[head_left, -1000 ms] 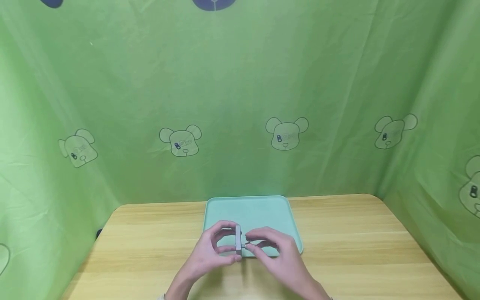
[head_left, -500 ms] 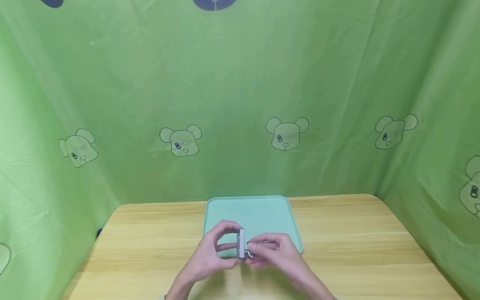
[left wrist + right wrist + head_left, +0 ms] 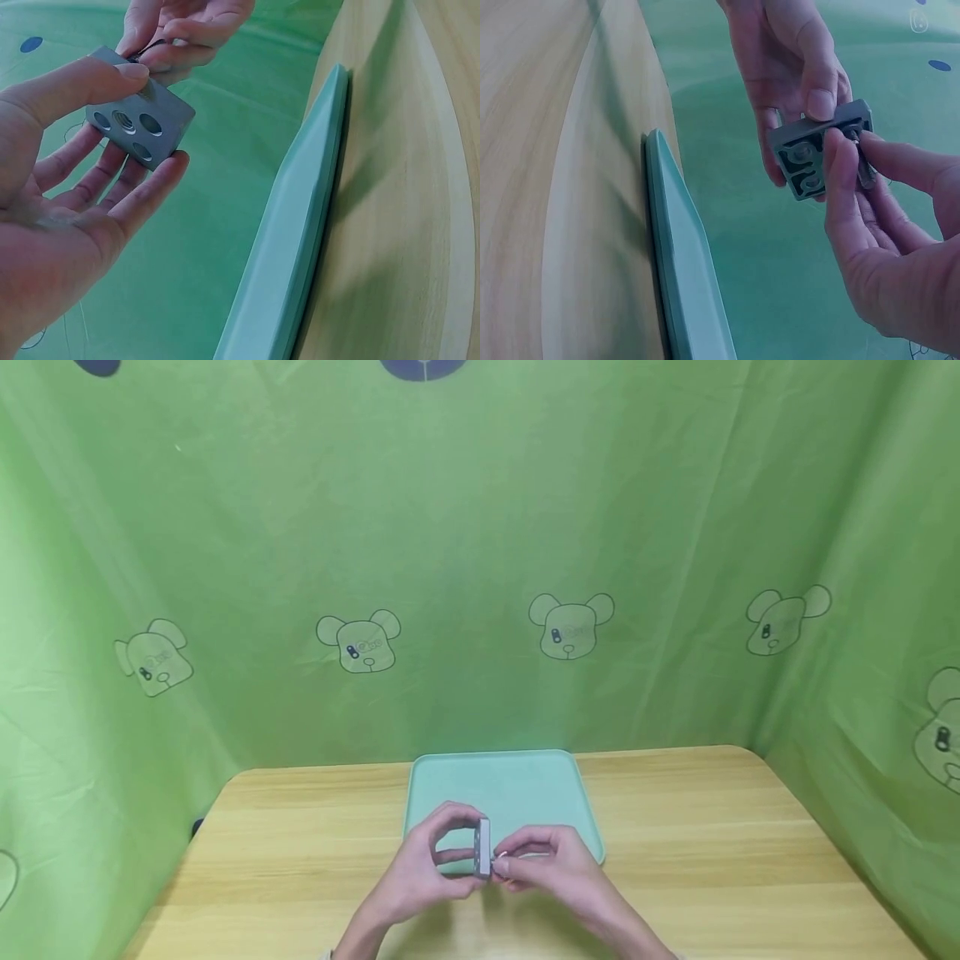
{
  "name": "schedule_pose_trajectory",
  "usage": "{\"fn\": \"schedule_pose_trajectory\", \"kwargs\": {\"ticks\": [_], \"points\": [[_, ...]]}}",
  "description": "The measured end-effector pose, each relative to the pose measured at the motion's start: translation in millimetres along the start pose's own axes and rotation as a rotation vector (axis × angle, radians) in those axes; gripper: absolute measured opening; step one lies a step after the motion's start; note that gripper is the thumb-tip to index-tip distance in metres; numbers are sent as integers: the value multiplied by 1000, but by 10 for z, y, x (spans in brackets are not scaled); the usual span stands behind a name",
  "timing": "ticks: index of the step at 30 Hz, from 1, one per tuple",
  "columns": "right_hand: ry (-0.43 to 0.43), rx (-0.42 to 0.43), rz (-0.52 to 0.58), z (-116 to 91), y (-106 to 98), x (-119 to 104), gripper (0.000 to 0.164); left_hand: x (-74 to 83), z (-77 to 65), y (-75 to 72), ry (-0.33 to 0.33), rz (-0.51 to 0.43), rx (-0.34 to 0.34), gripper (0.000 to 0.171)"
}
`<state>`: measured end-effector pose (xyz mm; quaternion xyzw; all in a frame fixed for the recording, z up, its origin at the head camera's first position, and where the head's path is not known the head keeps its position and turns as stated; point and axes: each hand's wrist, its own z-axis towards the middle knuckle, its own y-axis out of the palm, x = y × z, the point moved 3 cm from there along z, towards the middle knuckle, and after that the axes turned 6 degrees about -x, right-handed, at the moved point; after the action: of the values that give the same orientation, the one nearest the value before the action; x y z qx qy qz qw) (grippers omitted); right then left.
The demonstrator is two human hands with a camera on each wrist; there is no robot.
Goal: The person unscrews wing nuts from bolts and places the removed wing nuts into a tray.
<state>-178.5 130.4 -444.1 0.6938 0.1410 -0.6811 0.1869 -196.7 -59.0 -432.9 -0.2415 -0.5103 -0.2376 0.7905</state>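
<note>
In the head view my left hand [image 3: 422, 864] holds a grey metal block [image 3: 483, 848] upright by its edges, thumb on one side and fingertips on the other. Round holes, one of them threaded, mark the face seen in the left wrist view; recessed pockets show on the other face of the block [image 3: 804, 154] in the right wrist view. Against the pocketed side, my right hand [image 3: 551, 864] pinches a small metal screw between thumb and index finger. A threaded length of the screw [image 3: 866, 174] shows below the fingertips; whether it sits in a hole is hidden.
A mint-green tray [image 3: 502, 777] lies flat on the wooden table [image 3: 690, 843], behind and beneath the hands. Green fabric [image 3: 450, 527] printed with bear heads hangs behind the table and on both sides.
The block has turned slightly and shifted a little right. My right hand has lowered and changed its finger hold on the screw, whose shaft showed beside the block a second ago.
</note>
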Motion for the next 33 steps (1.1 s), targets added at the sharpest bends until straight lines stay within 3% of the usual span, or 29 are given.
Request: {"fn": "schedule_pose_trajectory", "kwargs": {"ticks": [9, 11, 13, 18, 21, 27, 33], "points": [[-151, 109, -142, -21, 43, -65, 23, -223, -25, -64, -51, -77, 20, 63], [-228, 125, -192, -24, 65, -76, 20, -231, -24, -74, -50, -107, 23, 63], [-355, 140, -290, -28, 85, -92, 17, -234, -23, -87, -59, -132, 29, 64], [-809, 213, -646, -63, 158, -174, 24, -228, -23, -121, -69, -198, 29, 64], [-992, 218, -729, -94, 225, -258, 31, -220, -22, -132, -61, -215, 28, 63], [-1109, 197, -744, -144, 315, -420, 24, -214, -21, -137, -78, -226, 39, 62], [-1246, 200, -829, -123, 312, -370, 13, -200, -35, -141, -89, -242, 36, 63]]}}
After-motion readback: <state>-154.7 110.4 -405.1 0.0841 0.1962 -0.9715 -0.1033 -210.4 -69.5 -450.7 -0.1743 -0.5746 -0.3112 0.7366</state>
